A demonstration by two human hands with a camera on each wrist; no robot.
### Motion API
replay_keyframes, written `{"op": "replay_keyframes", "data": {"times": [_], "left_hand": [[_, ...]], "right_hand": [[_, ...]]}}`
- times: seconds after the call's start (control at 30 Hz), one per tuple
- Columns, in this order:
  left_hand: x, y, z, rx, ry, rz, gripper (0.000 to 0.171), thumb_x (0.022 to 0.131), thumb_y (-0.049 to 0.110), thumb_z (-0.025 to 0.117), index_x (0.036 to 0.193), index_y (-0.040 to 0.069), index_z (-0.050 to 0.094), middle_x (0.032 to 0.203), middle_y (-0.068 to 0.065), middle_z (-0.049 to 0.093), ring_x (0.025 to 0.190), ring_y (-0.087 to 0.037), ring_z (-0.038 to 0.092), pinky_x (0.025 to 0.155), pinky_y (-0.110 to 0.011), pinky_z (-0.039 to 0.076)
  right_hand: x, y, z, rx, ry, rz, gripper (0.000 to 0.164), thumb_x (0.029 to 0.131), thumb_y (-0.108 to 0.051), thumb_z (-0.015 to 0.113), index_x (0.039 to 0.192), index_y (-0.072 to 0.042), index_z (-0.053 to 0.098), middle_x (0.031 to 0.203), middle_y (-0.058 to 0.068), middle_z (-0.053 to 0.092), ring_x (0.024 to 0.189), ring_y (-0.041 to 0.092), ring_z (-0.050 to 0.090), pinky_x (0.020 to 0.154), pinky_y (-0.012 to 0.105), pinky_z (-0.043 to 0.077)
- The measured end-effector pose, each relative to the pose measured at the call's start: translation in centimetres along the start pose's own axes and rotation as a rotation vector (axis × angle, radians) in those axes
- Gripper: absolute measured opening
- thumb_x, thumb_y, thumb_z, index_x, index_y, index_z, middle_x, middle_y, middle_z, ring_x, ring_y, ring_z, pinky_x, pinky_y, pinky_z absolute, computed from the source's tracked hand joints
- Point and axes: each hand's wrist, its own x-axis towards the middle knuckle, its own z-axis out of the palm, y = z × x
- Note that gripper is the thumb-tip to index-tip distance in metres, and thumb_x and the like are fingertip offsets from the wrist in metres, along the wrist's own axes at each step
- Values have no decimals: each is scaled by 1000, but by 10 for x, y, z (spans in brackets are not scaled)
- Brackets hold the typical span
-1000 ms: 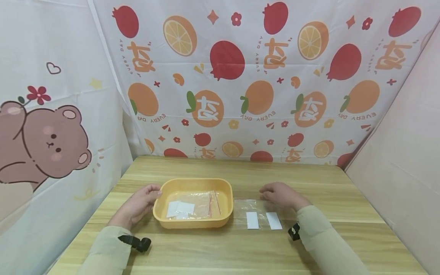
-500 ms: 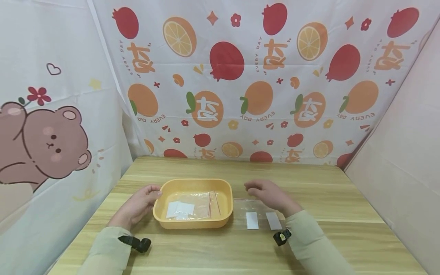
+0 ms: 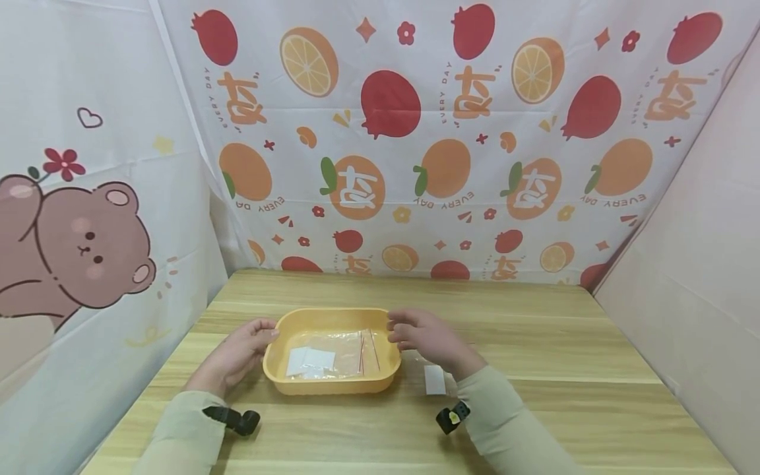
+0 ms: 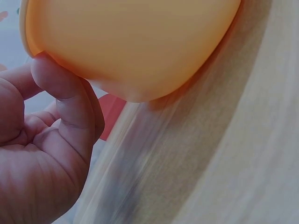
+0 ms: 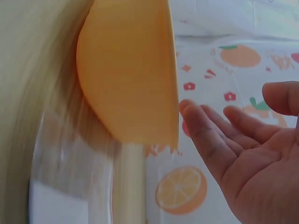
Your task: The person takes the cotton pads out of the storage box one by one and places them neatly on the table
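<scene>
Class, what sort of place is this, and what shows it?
Probably a small curtained work booth: a wood-look table, a fruit-print cloth behind it, and a bear-print cloth on the left side.

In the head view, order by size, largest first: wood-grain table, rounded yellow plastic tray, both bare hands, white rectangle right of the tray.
wood-grain table
yellow plastic tray
left hand and right hand, too alike to rank
white rectangle

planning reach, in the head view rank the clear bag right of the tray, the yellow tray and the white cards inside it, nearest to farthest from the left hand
From the left hand:
1. yellow tray: left rim at the hand
2. white cards: inside, toward the left
3. clear bag: right of the tray
</scene>
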Motion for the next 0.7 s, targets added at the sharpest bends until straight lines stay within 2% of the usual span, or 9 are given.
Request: {"op": "replay_keyframes", "data": {"times": [0.2, 0.33, 0.47, 0.63, 0.7], "left_hand": [[0, 1, 1, 4, 6, 0, 37, 106, 16, 52, 130, -9, 43, 112, -13, 60, 92, -17, 63, 77, -32, 58], [-1, 1, 2, -1, -5, 11, 38, 107, 16, 52, 131, -11, 41, 110, -13, 60, 91, -18, 63, 75, -32, 58], [-1, 1, 3, -5, -16, 20, 40, 107, 16, 52, 133, -12, 40, 110, -13, 60, 90, -19, 63, 74, -33, 58], [-1, 1, 3, 0, -11, 14, 40, 107, 16, 52, 133, -11, 40, 110, -13, 60, 90, -18, 63, 74, -33, 58], [-2, 2, 3, 1, -7, 12, 39, 107, 17, 52, 133, -10, 41, 110, -13, 60, 90, -18, 63, 74, -33, 58]], "right_hand": [[15, -1, 20, 46, -3, 15, 48, 105, -19, 50, 145, 6, 46, 139, 25, 54, 124, 41, 55, 98, 45, 52], [24, -3, 32, 79, 0, 48, 50, 104, -18, 51, 147, 6, 44, 145, 27, 47, 129, 44, 49, 99, 51, 50], [31, -7, 44, 65, -6, 85, 53, 104, -20, 50, 150, 4, 40, 150, 25, 42, 132, 45, 47, 99, 54, 50], [43, -7, 58, 39, 17, 137, 53, 104, -20, 49, 152, 2, 39, 153, 22, 40, 131, 42, 46, 93, 55, 52], [46, -6, 62, 47, 38, 154, 54, 104, -19, 50, 151, 2, 39, 153, 22, 40, 127, 42, 49, 84, 51, 55]]}}
